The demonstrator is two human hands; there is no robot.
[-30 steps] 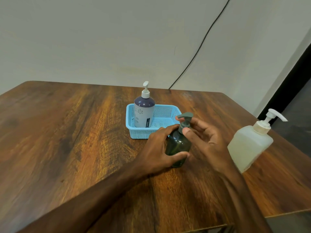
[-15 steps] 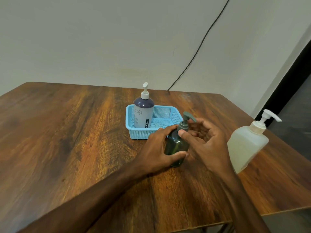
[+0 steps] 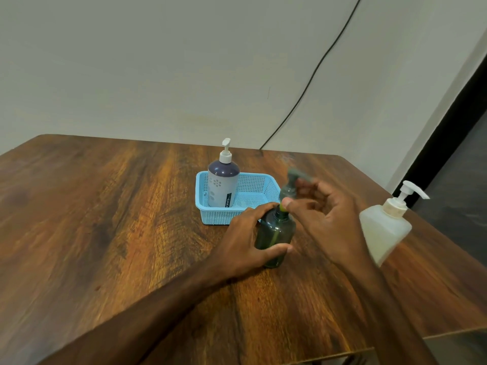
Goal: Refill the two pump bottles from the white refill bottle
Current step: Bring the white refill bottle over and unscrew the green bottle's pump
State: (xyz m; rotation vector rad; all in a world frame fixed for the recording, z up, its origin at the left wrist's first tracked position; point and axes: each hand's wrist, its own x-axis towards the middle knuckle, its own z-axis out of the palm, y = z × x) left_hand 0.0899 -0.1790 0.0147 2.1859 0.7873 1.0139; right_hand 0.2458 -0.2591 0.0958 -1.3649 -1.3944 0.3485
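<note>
Now the left hand (image 3: 246,239) wraps its fingers around the dark green pump bottle (image 3: 276,234), which stands on the wooden table (image 3: 105,219) just in front of the blue basket (image 3: 253,191). The right hand (image 3: 326,219) pinches the grey pump top (image 3: 291,184) and holds it lifted above the bottle's neck. It looks blurry. The purple and white pump bottle (image 3: 222,184) stands upright inside the basket on its left side. The white refill bottle (image 3: 383,229) stands on the table to the right, near the right wrist.
</note>
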